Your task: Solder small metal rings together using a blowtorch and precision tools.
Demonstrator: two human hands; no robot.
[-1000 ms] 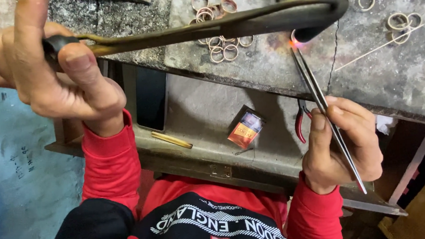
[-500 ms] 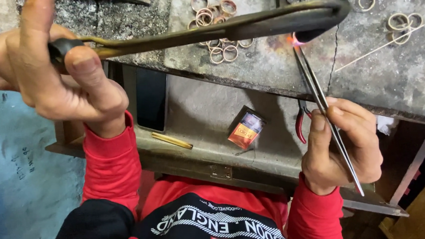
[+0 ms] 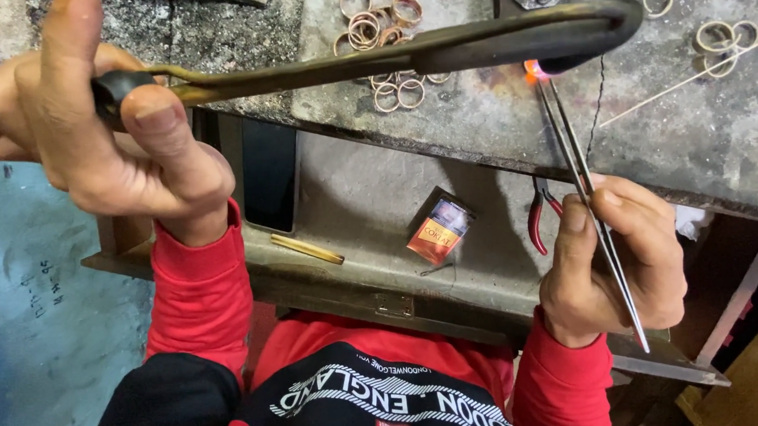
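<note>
Still, both hands hold torch, tweezers.

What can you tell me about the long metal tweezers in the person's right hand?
The tweezers are long, thin and of grey metal, two slim arms lying close together. The right hand pinches them near the lower part, and their blunt end sticks out below the hand. They slant up and slightly left to the stone bench top, where the tips meet a small glowing orange piece under the torch nozzle.
</note>
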